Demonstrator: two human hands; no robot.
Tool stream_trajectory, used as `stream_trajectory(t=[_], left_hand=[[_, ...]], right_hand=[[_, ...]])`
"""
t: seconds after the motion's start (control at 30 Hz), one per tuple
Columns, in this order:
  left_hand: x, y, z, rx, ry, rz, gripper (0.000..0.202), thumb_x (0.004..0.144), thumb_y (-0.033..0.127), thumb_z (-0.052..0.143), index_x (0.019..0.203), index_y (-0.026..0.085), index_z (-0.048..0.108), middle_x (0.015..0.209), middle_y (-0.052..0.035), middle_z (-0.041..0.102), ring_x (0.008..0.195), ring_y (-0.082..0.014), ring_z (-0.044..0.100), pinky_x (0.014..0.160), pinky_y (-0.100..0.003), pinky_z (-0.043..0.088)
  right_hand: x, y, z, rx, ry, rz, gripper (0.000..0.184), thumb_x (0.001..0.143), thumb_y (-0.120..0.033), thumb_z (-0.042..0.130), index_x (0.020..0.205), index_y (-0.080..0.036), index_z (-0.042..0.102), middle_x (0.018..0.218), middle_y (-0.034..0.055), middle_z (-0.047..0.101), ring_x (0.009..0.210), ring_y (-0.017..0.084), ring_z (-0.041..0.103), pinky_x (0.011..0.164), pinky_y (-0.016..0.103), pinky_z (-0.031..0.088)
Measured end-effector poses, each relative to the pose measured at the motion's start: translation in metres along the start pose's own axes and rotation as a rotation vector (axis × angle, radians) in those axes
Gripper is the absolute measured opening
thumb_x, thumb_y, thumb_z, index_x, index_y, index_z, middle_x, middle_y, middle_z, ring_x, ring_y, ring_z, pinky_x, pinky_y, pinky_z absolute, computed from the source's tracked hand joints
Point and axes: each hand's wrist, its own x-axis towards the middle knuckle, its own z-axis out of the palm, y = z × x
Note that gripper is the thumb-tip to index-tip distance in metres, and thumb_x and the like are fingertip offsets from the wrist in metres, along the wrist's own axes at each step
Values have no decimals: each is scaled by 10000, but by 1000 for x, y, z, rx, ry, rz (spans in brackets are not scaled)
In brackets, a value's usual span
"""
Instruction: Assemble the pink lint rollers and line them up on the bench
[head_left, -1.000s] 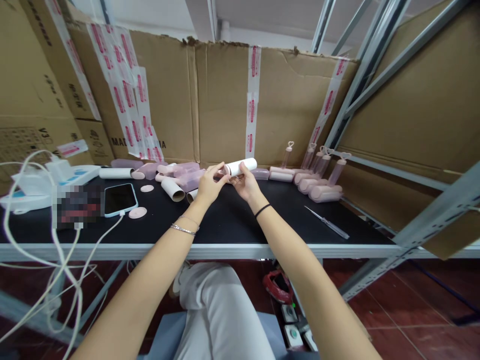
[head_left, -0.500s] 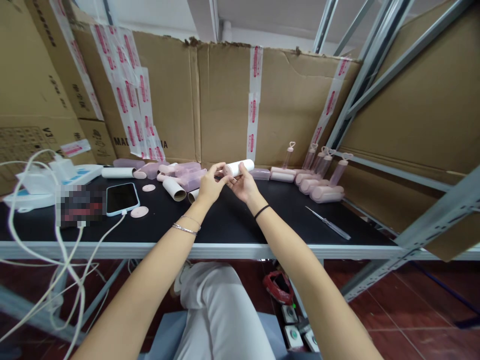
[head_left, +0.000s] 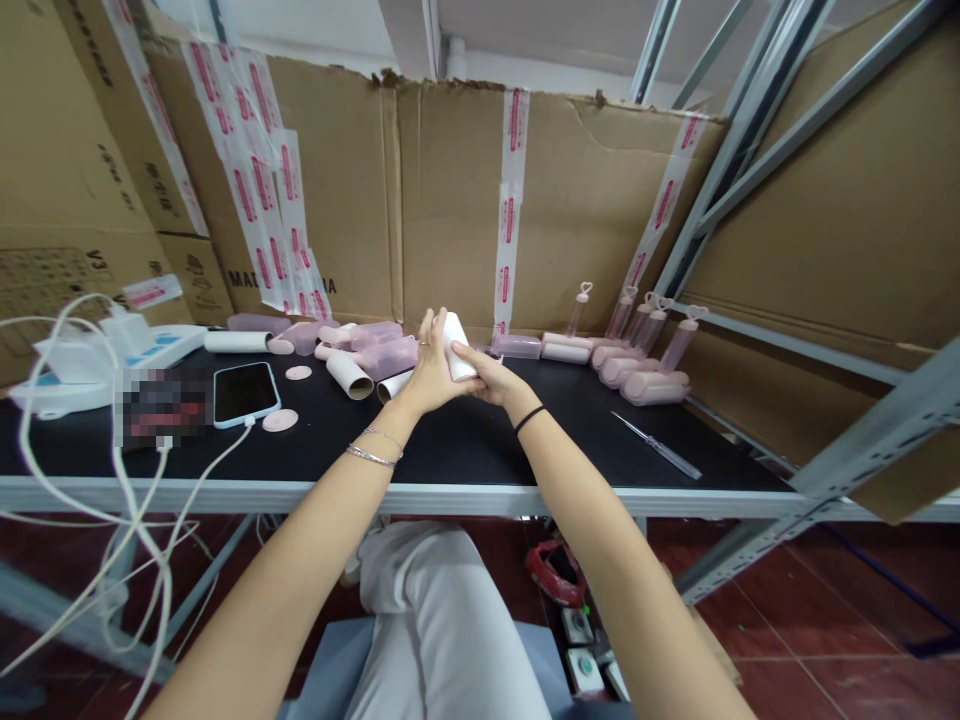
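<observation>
Above the black tabletop [head_left: 487, 445], both hands hold a white roll [head_left: 454, 340], which stands nearly upright with a slight tilt. My left hand [head_left: 429, 375] wraps its left side, with the fingers up behind it. My right hand [head_left: 499, 382] closes on it from the right, the thumb lying across its front. The roll's lower end is hidden by the hands. Just left of my left hand lie a white roll with a brown cardboard core [head_left: 349, 376], a second such roll [head_left: 393, 386] and a translucent pink case [head_left: 390, 355].
Several pink rollers with heart-topped handles [head_left: 654, 387] stand at the right, near a clear-handled screwdriver [head_left: 660, 447]. Leftward are pink discs [head_left: 280, 420], a phone [head_left: 245, 394], a power strip [head_left: 176, 345] and loose white cables [head_left: 120, 480]. A cardboard wall [head_left: 450, 200] rises behind.
The white roll has turned from lying sideways, pink end to the left, to nearly upright. My left hand has moved from its end to around its side.
</observation>
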Motion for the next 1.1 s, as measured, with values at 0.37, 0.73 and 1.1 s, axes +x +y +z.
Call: stream_trajectory(t=[0.37, 0.73, 1.1], left_hand=[[18, -6, -15, -762, 356, -443, 812, 724, 568, 637, 1404, 282, 297, 1340, -116, 467, 1135, -246, 549, 904, -386, 492], [18, 3, -25, -952, 355, -570, 834, 710, 786, 392, 1370, 277, 353, 1361, -123, 482, 1227, -275, 507, 881, -380, 521], [15, 14, -21, -1088, 458, -614, 661, 638, 636, 658, 1164, 258, 529, 1195, -93, 550, 1095, -253, 548, 841, -349, 508]], right_hand=[[22, 32, -10, -1231, 162, -527, 465, 792, -301, 648, 1231, -190, 541, 1371, 126, 491, 1310, 293, 359, 1081, 520, 250], [16, 22, -19, -1680, 217, -345, 471, 732, -336, 721, 1155, -190, 574, 1197, 143, 574, 1116, 302, 520, 919, 502, 409], [13, 7, -64, -1382, 311, -215, 356, 859, -443, 532, 1091, -188, 619, 1092, 79, 655, 1016, 212, 588, 914, 332, 419]])
